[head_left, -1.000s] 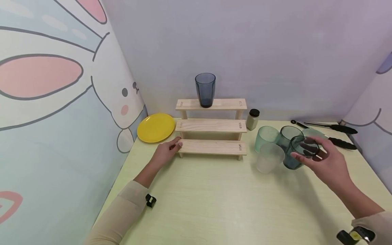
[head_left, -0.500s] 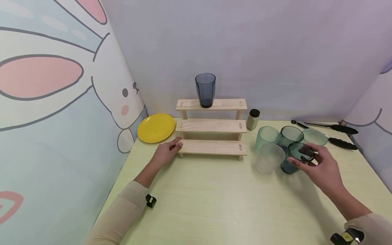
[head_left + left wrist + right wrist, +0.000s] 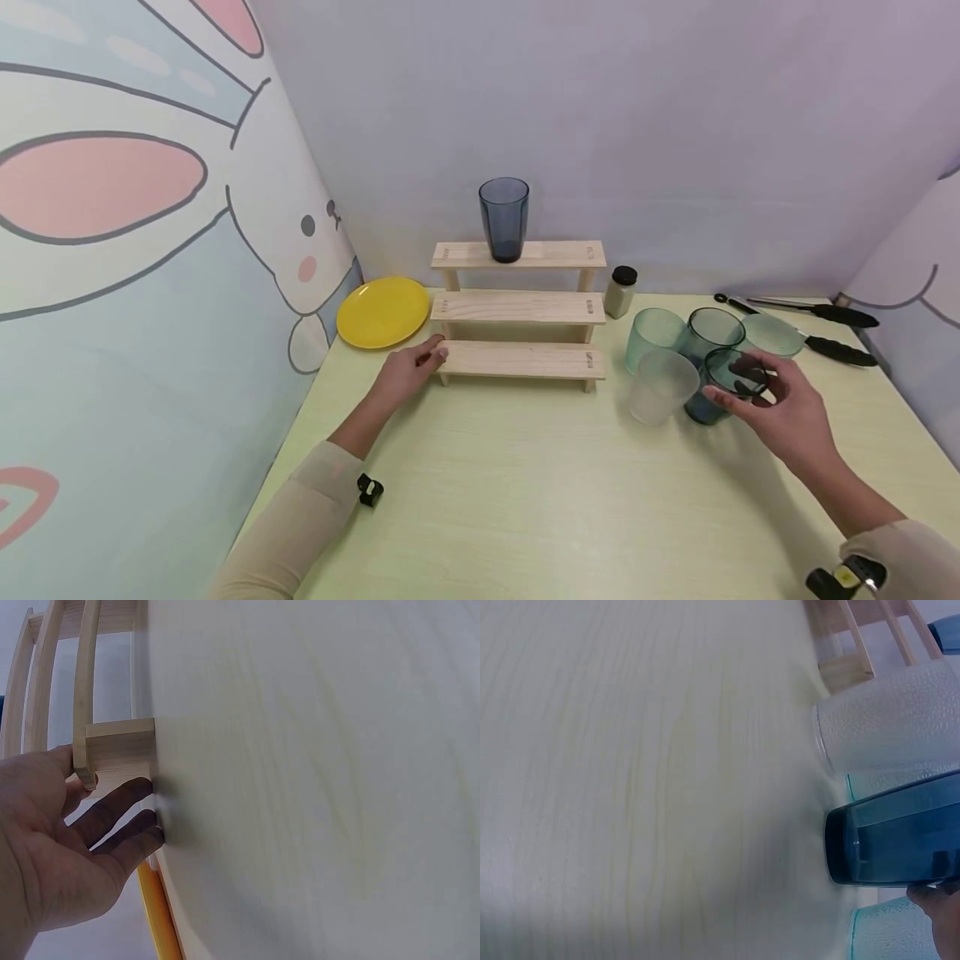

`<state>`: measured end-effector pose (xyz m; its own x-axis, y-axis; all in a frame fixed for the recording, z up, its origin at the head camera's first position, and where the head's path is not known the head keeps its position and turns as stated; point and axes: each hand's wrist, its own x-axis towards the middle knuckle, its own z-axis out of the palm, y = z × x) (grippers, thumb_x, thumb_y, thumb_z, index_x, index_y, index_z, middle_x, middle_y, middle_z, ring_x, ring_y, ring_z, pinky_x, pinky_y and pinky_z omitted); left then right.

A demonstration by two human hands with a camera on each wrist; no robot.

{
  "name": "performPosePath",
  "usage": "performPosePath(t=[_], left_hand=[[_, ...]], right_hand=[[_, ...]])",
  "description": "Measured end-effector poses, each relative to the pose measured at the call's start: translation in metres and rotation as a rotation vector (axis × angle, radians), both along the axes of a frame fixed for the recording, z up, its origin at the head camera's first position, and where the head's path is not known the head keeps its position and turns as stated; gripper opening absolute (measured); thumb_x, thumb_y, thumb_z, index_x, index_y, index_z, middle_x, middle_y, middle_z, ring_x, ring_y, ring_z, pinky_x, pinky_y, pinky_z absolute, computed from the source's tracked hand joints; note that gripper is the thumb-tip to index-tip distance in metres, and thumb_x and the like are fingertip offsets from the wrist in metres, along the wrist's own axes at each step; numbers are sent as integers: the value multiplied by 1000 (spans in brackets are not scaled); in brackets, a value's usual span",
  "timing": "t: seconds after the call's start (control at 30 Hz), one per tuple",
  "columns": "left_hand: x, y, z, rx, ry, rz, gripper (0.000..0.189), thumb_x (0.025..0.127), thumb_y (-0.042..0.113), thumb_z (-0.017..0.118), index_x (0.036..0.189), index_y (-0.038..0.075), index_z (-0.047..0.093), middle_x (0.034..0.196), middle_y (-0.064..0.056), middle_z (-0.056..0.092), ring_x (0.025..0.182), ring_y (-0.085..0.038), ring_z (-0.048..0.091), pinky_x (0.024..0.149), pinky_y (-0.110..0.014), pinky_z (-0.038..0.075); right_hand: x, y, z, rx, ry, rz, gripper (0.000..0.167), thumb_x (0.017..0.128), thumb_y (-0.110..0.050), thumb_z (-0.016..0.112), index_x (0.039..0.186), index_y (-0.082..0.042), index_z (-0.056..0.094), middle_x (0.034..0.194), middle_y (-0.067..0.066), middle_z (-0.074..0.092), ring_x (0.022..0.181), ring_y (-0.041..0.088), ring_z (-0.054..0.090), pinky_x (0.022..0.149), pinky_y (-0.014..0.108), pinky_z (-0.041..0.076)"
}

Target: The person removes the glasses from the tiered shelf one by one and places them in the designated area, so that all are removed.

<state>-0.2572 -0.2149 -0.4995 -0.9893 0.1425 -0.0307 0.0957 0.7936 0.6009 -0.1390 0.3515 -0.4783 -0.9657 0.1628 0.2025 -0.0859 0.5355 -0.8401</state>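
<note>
My left hand [image 3: 405,375] pinches the left end of the lowest step of a three-step wooden display rack [image 3: 517,361] between thumb and index finger. In the left wrist view the other fingers [image 3: 124,851] reach out below the step. On the rack's top step stands a blue drinking glass [image 3: 504,217]. My right hand [image 3: 791,408] grips a second blue drinking glass [image 3: 900,832] near its rim, thumb on the near side. That glass is close behind a frosted clear cup [image 3: 660,387] on its left. Whether its base touches the table cannot be told.
Beside the held glass stand a pale green cup [image 3: 651,337], a darker glass [image 3: 712,329] and another green cup [image 3: 776,335]. Black-handled utensils [image 3: 840,351] lie at the back right. A black-lidded jar [image 3: 620,293] is right of the rack, a yellow plate [image 3: 382,312] left.
The right hand has brought its blue drinking glass slightly left and nearer to me, and has barely moved in the last half second. The left hand has stayed at the rack.
</note>
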Motion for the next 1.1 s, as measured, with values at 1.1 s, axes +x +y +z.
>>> performPosePath(t=[1.1], left_hand=[[0, -1, 1, 13, 22, -11, 58, 113, 53, 60, 162, 22, 59, 109, -10, 78, 92, -24, 59, 82, -38, 49]], right_hand=[[-43, -19, 88, 17, 118, 17, 76, 96, -13, 88, 162, -20, 52, 133, -25, 60, 118, -15, 58, 92, -1, 46]])
